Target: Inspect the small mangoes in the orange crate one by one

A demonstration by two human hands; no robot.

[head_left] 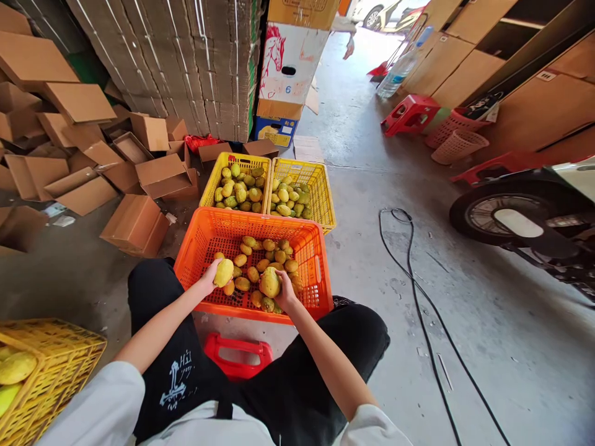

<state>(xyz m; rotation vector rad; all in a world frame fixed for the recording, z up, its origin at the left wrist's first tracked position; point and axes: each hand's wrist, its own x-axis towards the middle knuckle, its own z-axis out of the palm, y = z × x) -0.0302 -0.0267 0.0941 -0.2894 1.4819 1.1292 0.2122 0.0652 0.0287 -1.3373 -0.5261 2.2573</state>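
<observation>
My left hand (212,276) is closed around a yellow oval fruit (224,272) above the left part of an orange plastic crate (186,263). A second greenish-yellow fruit (270,282) is gripped in my right hand (286,292), over the crate's right half. Beneath both hands, several smaller yellow-brown fruits (253,274) lie loose on the crate floor. Two yellow crates stand against its far side: the left crate (207,184) and the right crate (326,198) both hold green and yellow fruits. The exact kind of fruit cannot be made out.
A yellow crate (69,353) with larger yellow fruits stands at lower left. Cardboard boxes (134,223) lie heaped at left. A black cable (413,279) runs along the floor at right, near a motorcycle wheel (499,214). Between my legs is a red stool (239,356). Another person's hand (348,48) shows far back.
</observation>
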